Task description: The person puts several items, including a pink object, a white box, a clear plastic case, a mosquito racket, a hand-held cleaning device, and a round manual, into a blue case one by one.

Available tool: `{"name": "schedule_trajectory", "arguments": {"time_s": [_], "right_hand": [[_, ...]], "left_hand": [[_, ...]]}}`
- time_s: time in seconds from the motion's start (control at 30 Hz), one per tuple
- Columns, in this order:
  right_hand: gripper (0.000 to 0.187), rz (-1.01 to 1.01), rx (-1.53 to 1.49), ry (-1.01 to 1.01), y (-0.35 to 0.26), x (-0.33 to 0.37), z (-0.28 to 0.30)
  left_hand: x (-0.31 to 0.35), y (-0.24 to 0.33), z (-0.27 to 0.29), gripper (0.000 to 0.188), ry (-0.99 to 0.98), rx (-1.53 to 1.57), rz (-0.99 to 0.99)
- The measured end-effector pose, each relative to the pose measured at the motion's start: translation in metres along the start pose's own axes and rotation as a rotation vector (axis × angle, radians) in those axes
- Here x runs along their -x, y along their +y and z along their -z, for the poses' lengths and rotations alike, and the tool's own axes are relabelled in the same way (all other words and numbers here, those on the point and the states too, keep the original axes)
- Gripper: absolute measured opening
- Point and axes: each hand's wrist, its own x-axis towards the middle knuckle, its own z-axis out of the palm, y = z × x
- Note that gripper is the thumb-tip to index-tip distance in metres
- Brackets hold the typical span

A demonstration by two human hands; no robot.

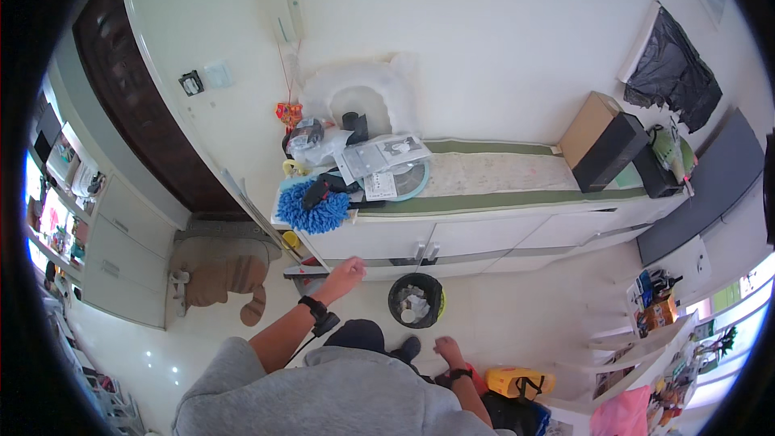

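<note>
In front of the white cabinet [387, 241], my left hand [345, 274] is raised with its fingers curled in. Nothing shows in it, and a dark band circles that wrist. Lower and to the right, my right hand [448, 350] hangs with bent fingers and no visible object in it. A black waste bin [431, 284] with crumpled pale rubbish inside stands on the floor between the two hands, touched by neither. Above my left hand, a fluffy blue duster head [300, 211] hangs over the cabinet's front edge, apart from the hand.
Bags and flat packages [386, 153] crowd the cabinet's left end. A tall box [599, 144] stands at its right. A brown mat [218, 278] lies by the dark door [149, 89]. A yellow bag [507, 382] sits beside my right forearm, near white chairs.
</note>
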Motion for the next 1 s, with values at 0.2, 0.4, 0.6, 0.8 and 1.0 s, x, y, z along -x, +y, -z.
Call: {"name": "schedule_trajectory", "arguments": {"time_s": [0.2, 0.4, 0.6, 0.8, 1.0], "right_hand": [[0.022, -0.199, -0.167, 0.329, -0.170, -0.114, 0.090], [0.021, 0.145, -0.307, 0.512, -0.350, -0.218, 0.171], [0.032, 0.105, -0.353, 0.465, -0.425, -0.297, 0.174], [0.036, -0.070, -0.191, 0.457, -0.400, -0.337, 0.159], [0.036, -0.214, -0.414, 0.350, -0.400, -0.324, 0.166]], "left_hand": [[-0.069, 0.086, 0.022, 0.040, 0.225, 0.163, -0.065], [-0.128, 0.083, 0.055, 0.045, 0.223, -0.119, -0.217], [-0.158, 0.066, 0.061, 0.043, 0.187, 0.030, -0.169], [-0.184, 0.041, 0.068, 0.037, -0.027, 0.485, 0.112], [-0.192, 0.053, 0.078, 0.040, -0.191, 0.696, 0.181]]}}
